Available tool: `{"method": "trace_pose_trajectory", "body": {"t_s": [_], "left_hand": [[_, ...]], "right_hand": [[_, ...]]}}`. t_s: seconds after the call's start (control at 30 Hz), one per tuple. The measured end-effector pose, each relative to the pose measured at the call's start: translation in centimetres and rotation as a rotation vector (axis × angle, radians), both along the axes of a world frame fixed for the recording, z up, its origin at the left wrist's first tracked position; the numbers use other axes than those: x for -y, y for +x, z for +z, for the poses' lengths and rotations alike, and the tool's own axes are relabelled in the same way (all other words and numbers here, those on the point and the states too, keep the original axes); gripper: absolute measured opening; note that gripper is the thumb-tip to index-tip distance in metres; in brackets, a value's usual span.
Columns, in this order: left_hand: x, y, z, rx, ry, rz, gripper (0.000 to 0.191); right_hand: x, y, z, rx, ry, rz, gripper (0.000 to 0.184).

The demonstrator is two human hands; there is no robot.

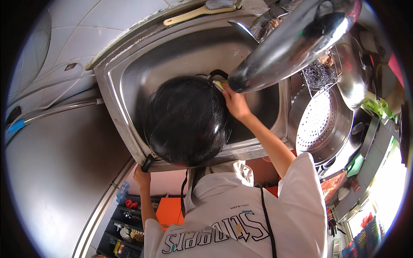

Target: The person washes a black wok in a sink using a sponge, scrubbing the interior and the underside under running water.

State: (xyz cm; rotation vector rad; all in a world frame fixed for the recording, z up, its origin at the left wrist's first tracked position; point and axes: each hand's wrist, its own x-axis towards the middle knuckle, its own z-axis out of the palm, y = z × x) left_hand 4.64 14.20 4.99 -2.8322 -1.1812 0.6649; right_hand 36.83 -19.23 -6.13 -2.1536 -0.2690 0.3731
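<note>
A large black two-handled wok (187,122) rests tilted over the near edge of the steel sink (132,58), its dark surface streaked with thin, pale marks. At the lower left, my left hand (142,177) grips one black handle (148,163) at the sink's front rim. The opposite black handle (219,74) points toward the back of the basin. My right hand (237,104) is at the wok's upper right rim and holds a yellow and white sponge (219,85) against it. Part of that hand's fingers is hidden below the faucet.
A shiny faucet (290,48) looms over the basin's right side. Right of the sink are a perforated steamer pot (317,125), a wire rack with a metal scourer (317,74) and a lid (353,74). A yellow-handled brush (187,17) lies on the back ledge; a grey panel (61,167) borders the left.
</note>
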Motion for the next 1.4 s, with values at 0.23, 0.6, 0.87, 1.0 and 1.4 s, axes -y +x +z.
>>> {"method": "trace_pose_trajectory", "body": {"t_s": [0.23,0.6,0.87,1.0,1.4], "left_hand": [[0.0,-0.1,-0.2,0.006,0.007,-0.013,0.010],[0.4,-1.2,-1.0,0.147,0.077,-0.033,0.008],[1.8,-1.4,-1.1,0.131,0.166,0.025,0.017],[1.6,-1.7,-1.5,0.150,0.224,0.019,0.019],[2.0,-1.3,-1.5,0.161,0.241,0.108,0.017]], "right_hand": [[0.3,-2.1,3.8,0.003,-0.043,-0.159,0.022],[-1.8,3.5,-7.4,-0.037,0.132,0.022,0.021],[-8.8,8.9,-4.2,-0.116,-0.107,0.053,0.022],[-13.4,10.7,-2.1,-0.029,-0.321,0.343,0.027],[-21.9,4.4,5.4,0.361,0.038,0.957,0.029]]}}
